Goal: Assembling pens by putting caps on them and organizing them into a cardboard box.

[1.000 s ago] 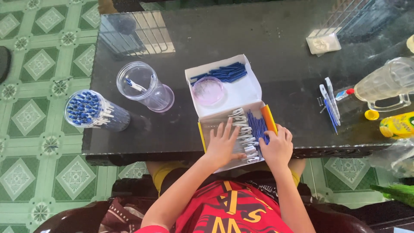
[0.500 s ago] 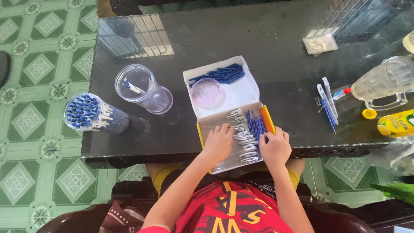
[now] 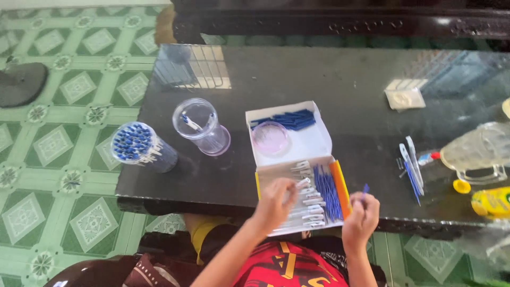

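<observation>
Right hand (image 3: 361, 212) pinches a blue refill (image 3: 365, 189) beside the box's orange edge (image 3: 340, 188).

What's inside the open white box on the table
The white box holds blue refills, white clip pieces, blue caps and a clear dish. The left hand covers some pieces.

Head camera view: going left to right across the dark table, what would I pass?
Jar full of blue-tipped pens → nearly empty clear jar → open white box → loose pen parts → clear glass mug
</observation>
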